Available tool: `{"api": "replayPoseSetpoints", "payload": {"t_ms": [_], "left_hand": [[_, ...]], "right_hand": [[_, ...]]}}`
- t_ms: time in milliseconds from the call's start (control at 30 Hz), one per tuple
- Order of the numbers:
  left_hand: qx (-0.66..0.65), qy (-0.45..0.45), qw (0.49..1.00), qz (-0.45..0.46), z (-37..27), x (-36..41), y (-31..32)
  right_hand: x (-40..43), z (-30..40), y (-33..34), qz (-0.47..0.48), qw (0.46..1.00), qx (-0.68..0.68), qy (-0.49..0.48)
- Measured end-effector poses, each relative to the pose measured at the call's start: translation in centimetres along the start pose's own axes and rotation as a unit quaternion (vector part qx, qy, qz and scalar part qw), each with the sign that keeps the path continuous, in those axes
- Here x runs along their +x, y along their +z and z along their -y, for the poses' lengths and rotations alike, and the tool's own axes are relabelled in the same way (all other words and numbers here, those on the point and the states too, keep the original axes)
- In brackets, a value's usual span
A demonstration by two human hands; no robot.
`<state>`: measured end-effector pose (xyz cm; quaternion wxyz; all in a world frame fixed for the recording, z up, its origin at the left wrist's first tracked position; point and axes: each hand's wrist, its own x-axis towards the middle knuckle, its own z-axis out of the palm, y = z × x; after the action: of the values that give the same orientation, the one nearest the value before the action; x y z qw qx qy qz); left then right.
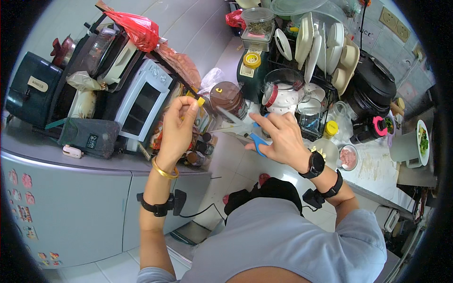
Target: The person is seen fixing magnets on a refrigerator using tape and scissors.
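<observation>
My left hand (180, 127) pinches a small yellow piece (201, 102), perhaps tape, between thumb and fingertip. In my right hand (283, 139) is a pair of scissors with blue handles (259, 144); its blades point up and left toward the yellow piece, with a gap between them. Behind the blades stands a large jar with a brown lid (225, 92), on which a small yellow mark shows. A roll of yellow tape (252, 60) rests on a dark green object beyond the jar.
At the left, a toaster oven (145, 102) and a grey pouch (90, 136) are on a grey surface. A dish rack (327, 109) holds bowls and containers at the right. Near my right wrist are a bowl of pink minced meat (348, 157) and a plate with pale pieces (327, 150).
</observation>
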<state>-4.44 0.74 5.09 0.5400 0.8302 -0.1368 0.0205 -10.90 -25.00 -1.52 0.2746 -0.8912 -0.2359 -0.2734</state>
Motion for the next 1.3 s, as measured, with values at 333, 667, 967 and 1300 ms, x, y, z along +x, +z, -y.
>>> {"api": "replayPoseSetpoints", "payload": {"t_ms": [333,667,967,1300], "left_hand": [[-0.096,-0.052,0.993,0.049,-2.2,-1.6,0.6],[-0.084,-0.046,0.994,0.051,-2.4,-1.4,0.7],[0.488,0.419,0.751,-0.147,-3.2,-1.2,0.6],[0.550,0.469,0.679,-0.131,-2.0,-1.4,1.2]], "right_hand": [[-0.1,1.7,-1.8,0.218,0.771,0.534,0.271],[0.6,1.9,-2.3,0.233,0.734,0.561,0.304],[0.5,1.9,-2.1,0.220,0.715,0.585,0.313],[0.6,3.7,-2.0,0.232,0.702,0.576,0.348]]}}
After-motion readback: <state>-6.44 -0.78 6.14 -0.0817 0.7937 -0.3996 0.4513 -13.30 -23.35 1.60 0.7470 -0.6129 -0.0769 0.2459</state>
